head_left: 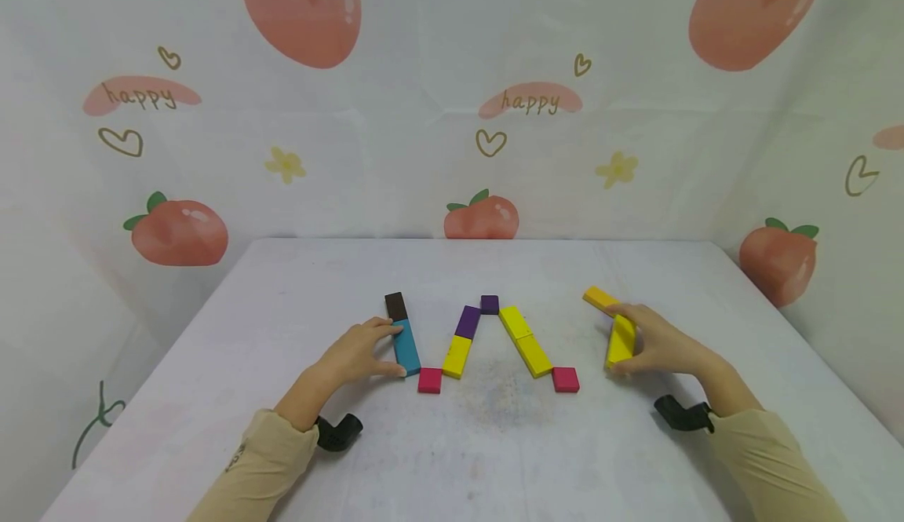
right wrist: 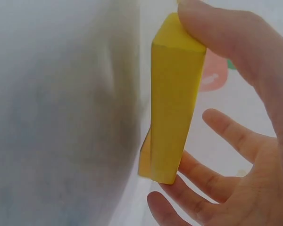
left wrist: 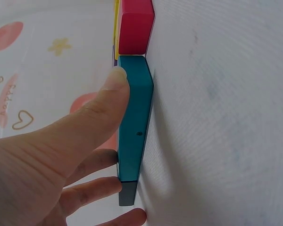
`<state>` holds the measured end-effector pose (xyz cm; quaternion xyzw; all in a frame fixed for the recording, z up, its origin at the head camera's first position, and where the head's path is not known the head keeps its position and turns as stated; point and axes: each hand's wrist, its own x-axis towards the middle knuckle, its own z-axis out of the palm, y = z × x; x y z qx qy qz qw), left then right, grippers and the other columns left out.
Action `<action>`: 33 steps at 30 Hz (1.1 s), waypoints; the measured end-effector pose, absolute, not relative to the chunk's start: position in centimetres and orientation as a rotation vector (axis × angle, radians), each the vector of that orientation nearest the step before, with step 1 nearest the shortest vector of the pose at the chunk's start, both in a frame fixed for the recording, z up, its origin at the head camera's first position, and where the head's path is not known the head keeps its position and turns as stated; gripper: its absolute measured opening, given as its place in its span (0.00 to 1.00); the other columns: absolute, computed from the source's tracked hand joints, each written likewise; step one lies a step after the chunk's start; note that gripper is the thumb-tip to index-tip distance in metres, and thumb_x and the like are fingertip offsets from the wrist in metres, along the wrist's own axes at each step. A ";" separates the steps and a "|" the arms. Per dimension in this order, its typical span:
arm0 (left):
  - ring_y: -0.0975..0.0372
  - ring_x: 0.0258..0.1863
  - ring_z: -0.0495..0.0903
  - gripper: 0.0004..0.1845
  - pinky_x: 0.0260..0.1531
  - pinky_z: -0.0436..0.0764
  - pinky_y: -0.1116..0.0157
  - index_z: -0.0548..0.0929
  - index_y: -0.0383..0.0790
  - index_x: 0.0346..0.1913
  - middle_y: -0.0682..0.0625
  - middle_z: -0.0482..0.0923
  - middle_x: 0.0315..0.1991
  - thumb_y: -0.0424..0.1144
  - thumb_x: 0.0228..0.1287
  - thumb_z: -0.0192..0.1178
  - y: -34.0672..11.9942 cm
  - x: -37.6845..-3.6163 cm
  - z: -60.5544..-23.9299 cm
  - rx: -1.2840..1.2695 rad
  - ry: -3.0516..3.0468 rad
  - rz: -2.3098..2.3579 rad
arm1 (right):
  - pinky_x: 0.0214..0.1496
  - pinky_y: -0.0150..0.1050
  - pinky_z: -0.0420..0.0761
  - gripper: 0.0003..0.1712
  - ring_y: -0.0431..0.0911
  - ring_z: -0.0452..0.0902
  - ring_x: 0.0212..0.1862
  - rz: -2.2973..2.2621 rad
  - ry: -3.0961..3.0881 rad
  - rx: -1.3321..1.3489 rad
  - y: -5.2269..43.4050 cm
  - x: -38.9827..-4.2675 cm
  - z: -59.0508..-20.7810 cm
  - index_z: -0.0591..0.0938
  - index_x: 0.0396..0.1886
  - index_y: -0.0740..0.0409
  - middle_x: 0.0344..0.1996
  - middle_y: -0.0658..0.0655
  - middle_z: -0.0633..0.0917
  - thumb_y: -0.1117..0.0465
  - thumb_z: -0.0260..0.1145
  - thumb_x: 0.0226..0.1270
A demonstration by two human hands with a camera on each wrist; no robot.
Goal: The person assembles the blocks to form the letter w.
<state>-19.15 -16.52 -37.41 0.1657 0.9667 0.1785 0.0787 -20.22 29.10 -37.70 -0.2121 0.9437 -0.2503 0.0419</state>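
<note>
On the left, a blue block lies end to end with a dark brown block. My left hand grips the blue block lengthwise, its thumb at the near end and fingers toward the far end. A red block sits just beyond the blue one's near corner. My right hand holds a yellow block between the thumb at one end and fingers at the other. Behind it lies an orange-yellow block, partly hidden by that hand.
Between the hands, a purple block and a yellow block form one slanted line. Two yellow blocks make the opposite slant. A small purple block sits at the top, a red block at lower right. All rest on a white table.
</note>
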 end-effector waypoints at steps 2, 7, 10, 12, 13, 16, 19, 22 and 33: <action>0.40 0.60 0.69 0.38 0.58 0.73 0.46 0.72 0.37 0.63 0.37 0.66 0.64 0.51 0.49 0.70 -16.5 -19.2 -37.4 0.492 2.893 0.533 | 0.58 0.68 0.66 0.48 0.62 0.65 0.56 -0.766 2.890 -0.656 28.8 -20.3 -37.6 0.67 0.61 0.66 0.59 0.72 0.69 0.52 0.77 0.42; 0.40 0.60 0.69 0.38 0.58 0.73 0.46 0.72 0.37 0.63 0.37 0.66 0.64 0.51 0.49 0.70 -16.5 -19.2 -37.4 0.496 2.893 0.530 | 0.60 0.68 0.65 0.48 0.62 0.64 0.57 -0.771 2.889 -0.666 28.2 -20.5 -37.6 0.66 0.62 0.65 0.59 0.72 0.68 0.52 0.77 0.43; 0.40 0.59 0.69 0.38 0.57 0.73 0.46 0.72 0.37 0.63 0.36 0.66 0.64 0.51 0.49 0.70 -16.6 -19.2 -37.5 0.508 2.898 0.525 | 0.59 0.67 0.66 0.48 0.61 0.64 0.57 -0.771 2.895 -0.687 27.9 -20.6 -37.7 0.66 0.62 0.65 0.59 0.71 0.69 0.52 0.77 0.43; 0.40 0.59 0.69 0.38 0.57 0.73 0.46 0.72 0.36 0.63 0.36 0.67 0.64 0.51 0.49 0.70 -16.6 -19.2 -37.5 0.514 2.901 0.523 | 0.59 0.67 0.66 0.47 0.61 0.64 0.57 -0.774 2.901 -0.705 27.8 -20.6 -37.7 0.67 0.62 0.65 0.60 0.71 0.69 0.52 0.77 0.43; 0.40 0.59 0.69 0.38 0.57 0.73 0.46 0.72 0.36 0.63 0.36 0.67 0.64 0.51 0.49 0.70 -16.6 -19.2 -37.5 0.516 2.902 0.522 | 0.59 0.67 0.66 0.47 0.61 0.64 0.57 -0.781 2.901 -0.715 27.7 -20.7 -37.7 0.67 0.62 0.65 0.60 0.70 0.69 0.52 0.77 0.42; 0.40 0.59 0.69 0.38 0.57 0.73 0.46 0.72 0.36 0.63 0.36 0.67 0.64 0.51 0.49 0.70 -16.6 -19.2 -37.5 0.518 2.904 0.526 | 0.59 0.67 0.66 0.47 0.61 0.64 0.58 -0.795 2.895 -0.743 27.4 -20.7 -37.6 0.68 0.61 0.65 0.61 0.70 0.68 0.53 0.77 0.42; 0.40 0.59 0.69 0.38 0.57 0.73 0.46 0.72 0.36 0.63 0.36 0.67 0.64 0.51 0.49 0.70 -16.6 -19.2 -37.5 0.516 2.902 0.533 | 0.60 0.66 0.65 0.46 0.62 0.64 0.58 -0.799 2.890 -0.768 27.1 -20.8 -37.6 0.68 0.61 0.66 0.62 0.69 0.69 0.53 0.78 0.42; 0.40 0.59 0.69 0.38 0.57 0.73 0.46 0.72 0.36 0.62 0.36 0.67 0.64 0.51 0.49 0.70 -16.6 -19.2 -37.5 0.511 2.899 0.535 | 0.60 0.67 0.65 0.46 0.63 0.64 0.59 -0.787 2.889 -0.772 26.8 -20.8 -37.6 0.68 0.60 0.66 0.61 0.70 0.69 0.53 0.77 0.42; 0.40 0.59 0.69 0.39 0.57 0.73 0.46 0.72 0.37 0.63 0.36 0.66 0.64 0.51 0.49 0.70 -16.6 -19.2 -37.4 0.501 2.894 0.530 | 0.62 0.67 0.64 0.45 0.65 0.62 0.61 -0.757 2.878 -0.766 26.1 -21.2 -38.2 0.69 0.60 0.66 0.64 0.72 0.66 0.53 0.77 0.42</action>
